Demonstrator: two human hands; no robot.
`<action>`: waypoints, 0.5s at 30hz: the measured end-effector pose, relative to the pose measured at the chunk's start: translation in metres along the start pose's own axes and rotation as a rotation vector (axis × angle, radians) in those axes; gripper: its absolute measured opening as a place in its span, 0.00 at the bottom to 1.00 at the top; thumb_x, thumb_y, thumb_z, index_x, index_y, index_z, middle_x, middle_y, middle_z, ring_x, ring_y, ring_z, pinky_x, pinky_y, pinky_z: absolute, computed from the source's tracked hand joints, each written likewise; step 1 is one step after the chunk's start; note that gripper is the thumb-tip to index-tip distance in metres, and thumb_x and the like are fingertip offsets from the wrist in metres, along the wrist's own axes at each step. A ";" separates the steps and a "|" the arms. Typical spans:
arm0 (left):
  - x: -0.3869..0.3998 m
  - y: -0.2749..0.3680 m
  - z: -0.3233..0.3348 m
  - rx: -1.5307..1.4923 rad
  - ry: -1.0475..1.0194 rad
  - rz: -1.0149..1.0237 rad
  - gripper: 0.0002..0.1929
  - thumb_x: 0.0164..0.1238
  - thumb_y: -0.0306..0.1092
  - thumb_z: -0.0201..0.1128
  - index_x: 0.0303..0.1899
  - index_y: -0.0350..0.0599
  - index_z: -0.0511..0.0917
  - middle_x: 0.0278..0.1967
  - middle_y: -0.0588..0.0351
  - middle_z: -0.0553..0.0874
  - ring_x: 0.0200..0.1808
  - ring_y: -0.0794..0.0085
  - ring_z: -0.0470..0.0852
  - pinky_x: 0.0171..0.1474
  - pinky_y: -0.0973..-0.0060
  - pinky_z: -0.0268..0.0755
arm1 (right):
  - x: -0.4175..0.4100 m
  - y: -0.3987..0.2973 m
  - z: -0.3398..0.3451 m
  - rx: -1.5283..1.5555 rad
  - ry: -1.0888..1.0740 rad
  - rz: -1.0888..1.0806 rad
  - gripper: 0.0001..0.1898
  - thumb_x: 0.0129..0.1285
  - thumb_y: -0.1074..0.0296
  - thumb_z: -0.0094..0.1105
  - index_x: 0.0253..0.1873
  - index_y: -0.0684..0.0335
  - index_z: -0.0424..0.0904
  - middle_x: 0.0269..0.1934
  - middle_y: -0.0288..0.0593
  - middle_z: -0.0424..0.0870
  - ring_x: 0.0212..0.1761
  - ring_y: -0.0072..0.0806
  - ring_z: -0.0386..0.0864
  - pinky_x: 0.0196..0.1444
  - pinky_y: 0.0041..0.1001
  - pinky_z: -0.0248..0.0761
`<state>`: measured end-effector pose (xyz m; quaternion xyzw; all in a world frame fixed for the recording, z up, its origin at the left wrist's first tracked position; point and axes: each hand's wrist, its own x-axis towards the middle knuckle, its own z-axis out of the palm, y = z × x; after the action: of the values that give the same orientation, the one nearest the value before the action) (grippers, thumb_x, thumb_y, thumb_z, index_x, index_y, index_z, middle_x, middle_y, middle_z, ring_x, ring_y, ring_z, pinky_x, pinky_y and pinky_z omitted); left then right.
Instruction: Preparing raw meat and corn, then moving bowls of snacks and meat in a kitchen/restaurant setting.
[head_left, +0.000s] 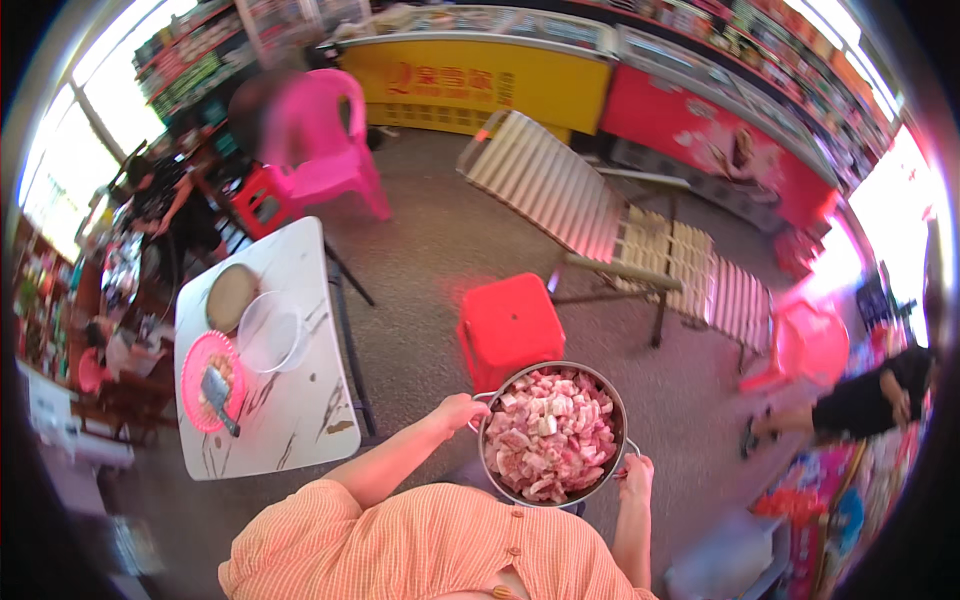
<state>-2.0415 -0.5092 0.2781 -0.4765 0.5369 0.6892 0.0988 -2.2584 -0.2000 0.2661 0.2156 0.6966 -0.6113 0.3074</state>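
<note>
A round metal pot (622, 450) heaped with cut pieces of raw meat (551, 435) is in front of my body. My left hand (460, 414) grips its left loop handle, and my right hand (636, 477) is closed round the handle on the other side. Just beyond the pot stands a red plastic stool (514, 322), partly overlapped by the pot's rim in this view. On a white marble-patterned table (300, 420) to the left are a pink basket (192, 375) with small pale round items, a cleaver (216, 388) lying across it, a clear plastic tub (270, 334) and a round wooden board (232, 297).
A folding slatted lounger (555, 187) stands ahead to the right, near a red plastic chair (810, 345). A pink armchair (322, 176) is beyond the table. Chest freezers (480, 82) line the back. One person (862, 401) is at the right; others are at the left.
</note>
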 end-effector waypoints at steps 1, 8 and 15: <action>-0.001 0.008 -0.019 -0.010 0.069 0.007 0.11 0.45 0.37 0.60 0.20 0.36 0.78 0.20 0.53 0.80 0.23 0.73 0.77 0.29 0.78 0.68 | 0.001 -0.019 0.029 -0.031 -0.054 -0.004 0.05 0.51 0.74 0.52 0.31 0.59 0.66 0.18 0.34 0.66 0.15 0.24 0.65 0.15 0.25 0.59; -0.066 0.045 -0.111 -0.439 0.445 0.110 0.09 0.47 0.34 0.60 0.26 0.37 0.78 0.22 0.57 0.79 0.24 0.78 0.74 0.28 0.82 0.64 | 0.011 -0.103 0.213 -0.289 -0.496 -0.046 0.05 0.53 0.72 0.51 0.25 0.58 0.65 0.17 0.33 0.64 0.15 0.22 0.64 0.17 0.23 0.57; -0.077 0.080 -0.198 -0.648 0.573 0.164 0.08 0.51 0.32 0.59 0.30 0.38 0.76 0.24 0.59 0.78 0.22 0.79 0.74 0.27 0.83 0.68 | 0.031 -0.131 0.395 -0.389 -0.792 -0.080 0.06 0.52 0.72 0.54 0.24 0.59 0.68 0.15 0.32 0.65 0.15 0.21 0.64 0.17 0.22 0.57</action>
<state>-1.9431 -0.6779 0.3948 -0.6105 0.3348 0.6676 -0.2636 -2.3046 -0.6123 0.3139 -0.1242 0.6350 -0.5159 0.5615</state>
